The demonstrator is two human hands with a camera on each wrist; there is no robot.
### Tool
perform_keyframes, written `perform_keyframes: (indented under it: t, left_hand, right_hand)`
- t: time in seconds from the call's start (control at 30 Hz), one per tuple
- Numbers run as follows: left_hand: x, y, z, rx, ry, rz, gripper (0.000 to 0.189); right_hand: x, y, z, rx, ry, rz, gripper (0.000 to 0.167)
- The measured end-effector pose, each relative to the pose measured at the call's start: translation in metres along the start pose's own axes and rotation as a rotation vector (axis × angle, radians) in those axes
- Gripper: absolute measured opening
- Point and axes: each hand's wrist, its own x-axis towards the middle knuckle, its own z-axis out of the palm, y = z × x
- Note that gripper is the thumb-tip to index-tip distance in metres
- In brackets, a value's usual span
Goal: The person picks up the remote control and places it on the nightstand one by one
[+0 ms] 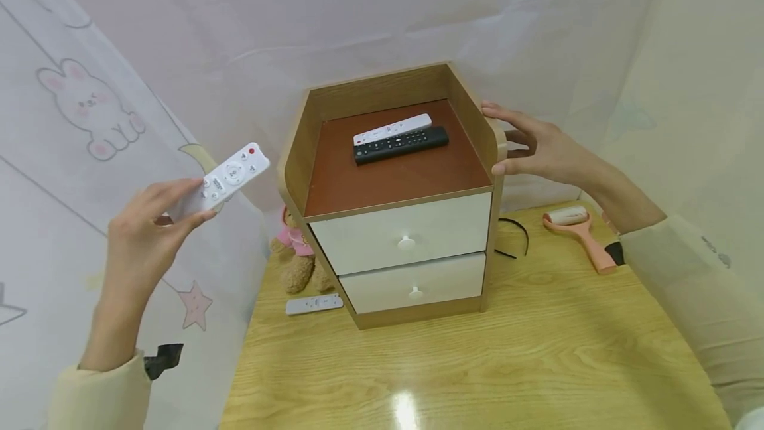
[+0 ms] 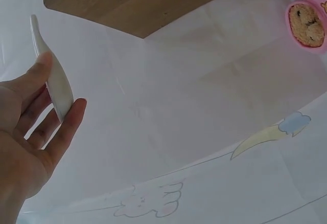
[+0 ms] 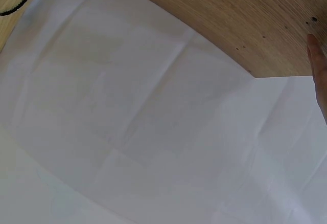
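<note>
In the head view my left hand (image 1: 143,237) pinches a white remote control (image 1: 233,174) by its lower end, up in the air left of the small cabinet (image 1: 388,317). Its button side with a red button faces the head camera. The left wrist view shows the remote (image 2: 57,81) edge-on between thumb and fingers. My right hand (image 1: 537,148) is at the cabinet's right side panel, fingertips right at its edge, thumb near the front corner. On the cabinet's brown top lie another white remote (image 1: 394,128) and a black remote (image 1: 401,144), side by side.
The cabinet has two white drawers (image 1: 406,231) with round knobs, both pushed in. Left of it sit a teddy bear (image 1: 298,264) in pink and a third white remote (image 1: 314,304). A black headband (image 1: 519,231) and a pink lint roller (image 1: 581,237) lie to its right on the wooden table (image 1: 310,377).
</note>
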Motion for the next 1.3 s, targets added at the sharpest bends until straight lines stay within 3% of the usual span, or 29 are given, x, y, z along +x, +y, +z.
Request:
perform_keyframes:
  t: [0.43, 1.3]
  left_hand:
    - [0.028, 0.019, 0.005, -0.006, -0.016, 0.084, 0.057]
    - [0.074, 0.048, 0.019, -0.045, -0.149, 0.228, 0.049]
  right_hand:
    - [0.000, -0.001, -0.002, -0.037, -0.003, 0.011, 0.086]
    - [0.000, -0.001, 0.001, -0.022, -0.004, -0.008, 0.087]
